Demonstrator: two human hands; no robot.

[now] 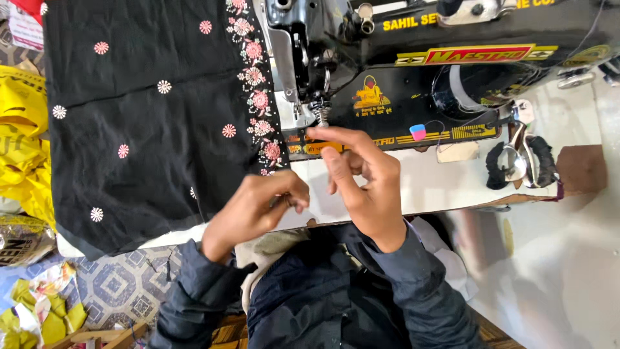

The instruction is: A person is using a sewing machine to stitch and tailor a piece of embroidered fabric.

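Closest to the camera you get dark blue sleeves [413, 284] and a lap, then both hands up over the front edge of the white bench [439, 184]. The left hand [255, 207] is curled in a tight pinch, thumb and forefinger closed on something tiny at about the fingertips; could be thread or a needle, honestly too small to tell. The right hand [358, 181] sits just beside it, a bit higher, forefinger stretched out toward the needle area [321, 116] of the machine, other fingers loosely bent. Its grip is narrow, and I can't tell whether anything is in it.

Past the hands is the black sewing machine [413, 84] with gold and red trim, lying across the bench. To its left, black fabric [148, 116] with small pink and white embroidered flowers spreads over the bench, a denser flower border running along the edge next to the presser foot. To the right of the hands, scissors with black-wrapped handles [520, 161] rest on the bench. Yellow cloth [22, 129] is bunched at the far left, with scraps on the patterned floor [116, 284].
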